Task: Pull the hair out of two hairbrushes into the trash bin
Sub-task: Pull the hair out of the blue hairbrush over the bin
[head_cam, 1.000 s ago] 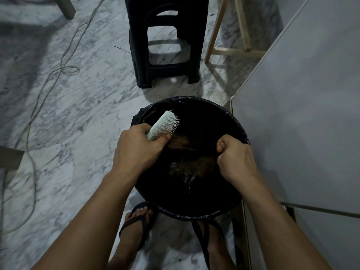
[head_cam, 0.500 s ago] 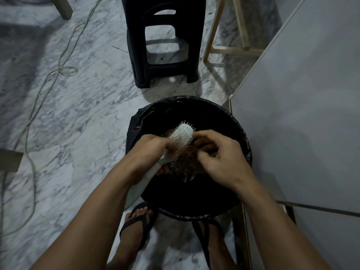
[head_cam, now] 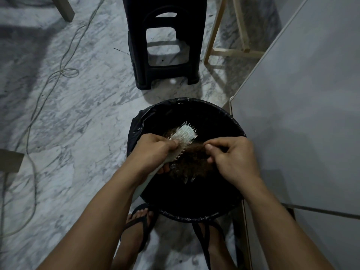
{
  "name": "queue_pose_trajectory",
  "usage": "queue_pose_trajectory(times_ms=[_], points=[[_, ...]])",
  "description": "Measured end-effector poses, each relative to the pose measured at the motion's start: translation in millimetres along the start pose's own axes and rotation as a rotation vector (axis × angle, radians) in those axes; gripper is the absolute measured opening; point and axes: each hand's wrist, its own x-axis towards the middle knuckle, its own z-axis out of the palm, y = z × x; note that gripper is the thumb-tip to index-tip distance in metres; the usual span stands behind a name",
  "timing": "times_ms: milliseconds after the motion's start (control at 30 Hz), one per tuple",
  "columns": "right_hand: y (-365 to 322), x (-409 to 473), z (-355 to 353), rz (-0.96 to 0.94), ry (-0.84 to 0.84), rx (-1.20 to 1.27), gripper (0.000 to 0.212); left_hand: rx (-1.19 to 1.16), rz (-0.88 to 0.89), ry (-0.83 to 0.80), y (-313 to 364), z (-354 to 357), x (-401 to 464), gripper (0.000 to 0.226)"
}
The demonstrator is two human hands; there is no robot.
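Observation:
A white hairbrush (head_cam: 184,137) with pale bristles is held over the black-lined trash bin (head_cam: 229,203). My left hand (head_cam: 153,151) grips its handle, the head pointing up and to the right. My right hand (head_cam: 231,158) pinches a strand of brown hair (head_cam: 196,148) that stretches from the bristles toward my fingers. A clump of brown hair (head_cam: 191,164) lies in the bin below both hands. Only one hairbrush is in view.
A black plastic stool (head_cam: 165,45) stands on the marble floor beyond the bin. A wooden frame (head_cam: 229,49) is behind it to the right. A grey cabinet (head_cam: 302,114) borders the bin's right side. A cable (head_cam: 48,84) trails on the left floor. My sandalled feet (head_cam: 140,223) stand under the bin's near edge.
My right hand came from the bin's right side to the brush and now pulls hair rightward from the bristles. My left hand turned the brush head further right over the bin.

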Motion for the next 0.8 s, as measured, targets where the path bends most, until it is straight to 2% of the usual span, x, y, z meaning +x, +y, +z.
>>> queue_pose_trajectory(times_ms=[133,233,400,533,633,733,800], points=[[1.9,2.4,-1.4,0.056,0.109,0.02,0.013,-0.002,0.005,0.053,-0.9,1.2,2.3,0.04],[4.1,6.2,-7.9,0.085,0.191,-0.022,0.015,0.02,0.015,0.026,-0.2,-1.9,0.6,0.044],[5.1,7.6,-5.5,0.104,0.263,-0.057,0.017,0.08,0.059,0.026,-3.5,-0.2,1.4,0.038],[7.8,13.0,-6.9,0.079,0.453,-0.007,0.018,0.21,0.119,0.117,-7.3,-3.8,5.2,0.038],[10.1,14.4,-10.7,0.034,0.521,0.038,0.02,0.326,0.158,0.189,-5.8,-9.9,4.9,0.035],[23.4,21.5,-29.2,0.092,0.631,0.066,0.021,0.427,0.152,0.306,-8.1,-25.1,6.7,0.041],[30.8,24.1,-43.1,0.13,0.55,0.06,0.023,0.391,0.155,0.313,-9.7,-30.8,5.3,0.042]])
